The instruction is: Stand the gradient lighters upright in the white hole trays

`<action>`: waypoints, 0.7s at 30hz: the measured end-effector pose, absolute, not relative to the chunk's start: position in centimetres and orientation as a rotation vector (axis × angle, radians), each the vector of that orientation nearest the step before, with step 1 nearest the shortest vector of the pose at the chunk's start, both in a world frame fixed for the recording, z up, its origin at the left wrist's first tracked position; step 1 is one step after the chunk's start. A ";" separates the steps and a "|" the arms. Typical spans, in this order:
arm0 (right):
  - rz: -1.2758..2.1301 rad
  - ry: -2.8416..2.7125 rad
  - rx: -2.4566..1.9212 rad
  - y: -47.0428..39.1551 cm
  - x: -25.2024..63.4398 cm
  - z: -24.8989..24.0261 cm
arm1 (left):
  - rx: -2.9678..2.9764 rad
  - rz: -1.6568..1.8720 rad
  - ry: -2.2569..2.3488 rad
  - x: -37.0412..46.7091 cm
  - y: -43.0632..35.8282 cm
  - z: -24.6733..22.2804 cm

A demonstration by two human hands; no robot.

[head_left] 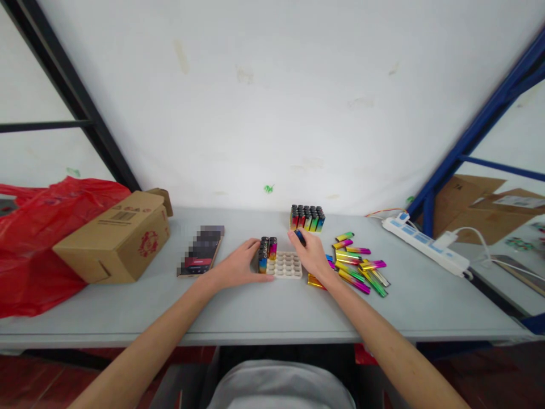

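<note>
A white tray with rows of round pockets (286, 266) lies on the table in front of me. Several lighters (263, 255) stand upright at its left end, with a magenta and yellow one beside them. My left hand (240, 262) grips the tray's left end, thumb along the front edge and fingers behind. Over the tray's right side, my right hand (311, 253) is closed on a lighter (300, 237) with a dark top; its lower part is hidden. To the right, a loose pile of shiny coloured lighters (353, 272) lies on the table, partly behind my right wrist.
A block of upright lighters (307, 218) stands near the wall. On the left are a phone (202, 250), a cardboard box (114, 238) and a red plastic bag (42, 250). A white power strip (426, 246) with cables lies on the right, by a blue metal frame (464, 150).
</note>
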State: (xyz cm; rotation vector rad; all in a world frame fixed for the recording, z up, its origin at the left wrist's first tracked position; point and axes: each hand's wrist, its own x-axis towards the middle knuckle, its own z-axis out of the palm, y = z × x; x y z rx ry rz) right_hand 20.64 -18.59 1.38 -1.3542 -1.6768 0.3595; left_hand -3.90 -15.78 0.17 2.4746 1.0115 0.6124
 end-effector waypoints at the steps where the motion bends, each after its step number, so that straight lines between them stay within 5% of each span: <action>1: 0.368 -1.708 -1.339 -18.7 20.7 1.5 | 2.471 0.607 1.020 -3.9 -15.8 0.2; 10: 0.091 -2.048 -1.255 -20.0 20.6 2.2 | 2.480 0.660 0.979 -3.8 -15.7 -0.2; 21: 0.286 -2.209 -1.272 -19.5 20.0 1.4 | 2.469 0.715 0.908 -3.9 -15.4 -0.5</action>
